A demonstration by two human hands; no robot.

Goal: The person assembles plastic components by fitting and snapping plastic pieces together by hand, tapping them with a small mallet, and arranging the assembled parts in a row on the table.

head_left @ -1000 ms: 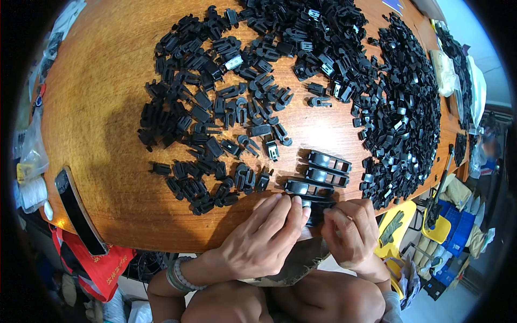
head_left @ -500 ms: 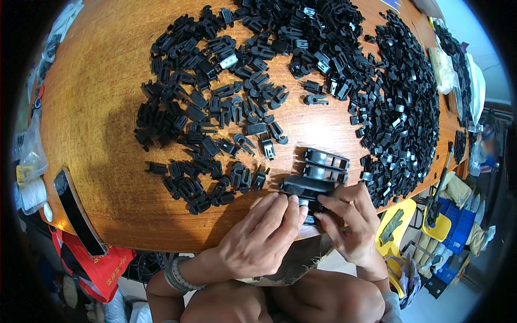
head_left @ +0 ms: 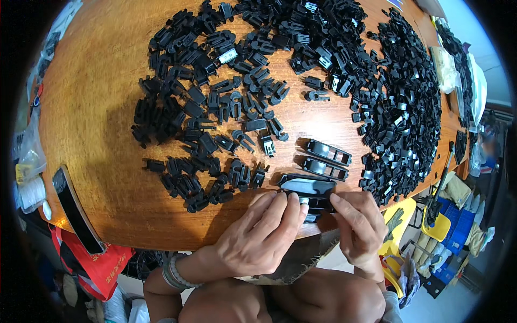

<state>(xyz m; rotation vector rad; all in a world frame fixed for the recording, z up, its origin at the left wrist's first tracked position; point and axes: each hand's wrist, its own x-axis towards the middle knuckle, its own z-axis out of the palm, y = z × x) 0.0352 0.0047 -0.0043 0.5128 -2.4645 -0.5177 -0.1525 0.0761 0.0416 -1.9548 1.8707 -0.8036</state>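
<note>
At the table's near edge, long black plastic parts lie between my hands. One black plastic part (head_left: pixel 308 186) has a smooth, rounded top. My left hand (head_left: pixel 261 231) is closed, its fingertips pressed together on the left side of these parts. My right hand (head_left: pixel 360 223) pinches at their right end with its fingertips. Just beyond, two long black frame-like parts (head_left: pixel 329 153) with open slots lie roughly side by side. My fingers partly hide the nearest part, so I cannot tell how the pieces join.
Many black plastic clips (head_left: pixel 215 107) are scattered over the wooden table (head_left: pixel 86 134). A dense heap of small black pieces (head_left: pixel 404 118) runs along the right. A phone-like black slab (head_left: pixel 78 212) lies at the left edge, above a red bag (head_left: pixel 99 269). Yellow chairs (head_left: pixel 436 226) stand right.
My right hand has shifted from over the parts to their right end, its fingers straighter. The rounded part shows more of its top. The two frame-like parts beyond sit at a slightly different angle.
</note>
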